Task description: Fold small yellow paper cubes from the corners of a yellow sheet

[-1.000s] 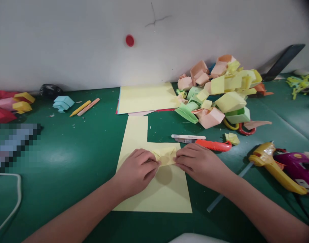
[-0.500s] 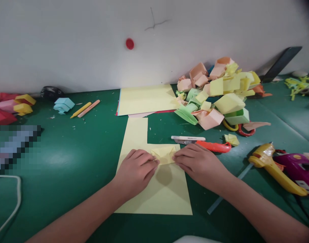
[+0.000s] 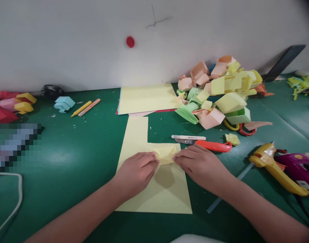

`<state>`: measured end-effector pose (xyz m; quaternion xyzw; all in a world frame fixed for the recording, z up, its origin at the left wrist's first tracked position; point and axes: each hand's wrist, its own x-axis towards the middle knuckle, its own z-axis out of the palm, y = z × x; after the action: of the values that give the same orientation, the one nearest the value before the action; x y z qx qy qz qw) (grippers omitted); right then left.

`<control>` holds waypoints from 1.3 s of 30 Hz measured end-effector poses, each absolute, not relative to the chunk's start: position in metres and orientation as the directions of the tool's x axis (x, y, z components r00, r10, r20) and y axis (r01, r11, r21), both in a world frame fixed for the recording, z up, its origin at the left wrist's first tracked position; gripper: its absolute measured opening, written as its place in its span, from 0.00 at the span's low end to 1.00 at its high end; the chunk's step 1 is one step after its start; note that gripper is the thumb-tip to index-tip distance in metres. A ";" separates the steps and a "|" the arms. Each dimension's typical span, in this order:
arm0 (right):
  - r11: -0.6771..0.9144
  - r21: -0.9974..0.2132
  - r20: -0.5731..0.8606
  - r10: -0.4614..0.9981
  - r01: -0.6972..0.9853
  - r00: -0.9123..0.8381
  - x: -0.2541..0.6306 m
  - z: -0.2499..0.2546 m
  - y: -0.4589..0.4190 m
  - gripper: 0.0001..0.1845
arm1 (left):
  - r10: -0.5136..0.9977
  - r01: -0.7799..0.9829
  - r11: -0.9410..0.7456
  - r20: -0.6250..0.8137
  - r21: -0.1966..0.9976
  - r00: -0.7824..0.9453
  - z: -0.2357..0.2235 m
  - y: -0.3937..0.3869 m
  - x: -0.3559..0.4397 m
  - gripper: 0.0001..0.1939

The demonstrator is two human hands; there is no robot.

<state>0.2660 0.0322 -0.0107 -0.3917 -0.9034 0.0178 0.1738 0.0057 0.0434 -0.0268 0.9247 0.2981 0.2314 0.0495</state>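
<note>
A small folded piece of yellow paper (image 3: 165, 156) is pinched between my two hands, just above a larger L-shaped yellow sheet (image 3: 166, 199). My left hand (image 3: 137, 170) grips its left end, fingers closed together. At the right end, my right hand (image 3: 202, 163) holds it the same way. Slanted creases show near both ends of the folded paper; its underside is hidden. Right behind my right hand lie a red-handled utility knife (image 3: 215, 146) and a white pen (image 3: 188, 137).
A heap of folded paper pieces (image 3: 212, 98) lies at the back right, beside a stack of coloured sheets (image 3: 148, 99). A yellow glue gun (image 3: 275, 168) with a clear glue stick (image 3: 216, 205) rests near my right forearm. Two crayon-like sticks (image 3: 85, 108) and a blue paper shape (image 3: 64, 104) are at the left.
Both hands keep their hold on the folded paper, in almost the same place. The fingers of my left hand have shifted slightly. The whole view has moved a little.
</note>
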 end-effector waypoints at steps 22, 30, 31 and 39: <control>0.685 -0.170 0.145 0.728 0.708 -0.670 0.264 -0.003 0.032 0.20 | 0.514 0.511 -0.851 0.394 0.122 0.762 -0.019 0.037 0.007 0.12; 0.694 -0.117 0.073 0.719 0.710 -0.691 0.263 0.001 0.030 0.22 | 0.459 0.446 -0.887 0.359 0.124 0.813 -0.017 0.037 0.009 0.13; 0.696 -0.118 0.065 0.717 0.709 -0.694 0.263 0.002 0.030 0.22 | 0.462 0.447 -0.885 0.354 0.131 0.813 -0.017 0.037 0.009 0.14; 0.695 -0.140 0.032 0.716 0.706 -0.698 0.263 0.008 0.024 0.18 | 0.510 0.479 -0.860 0.295 0.173 0.808 -0.014 0.035 0.013 0.14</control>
<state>0.2631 0.0242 0.0078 -0.3864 -0.9195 0.0584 0.0421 0.0127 0.0349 -0.0140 0.9498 0.2603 0.1676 0.0454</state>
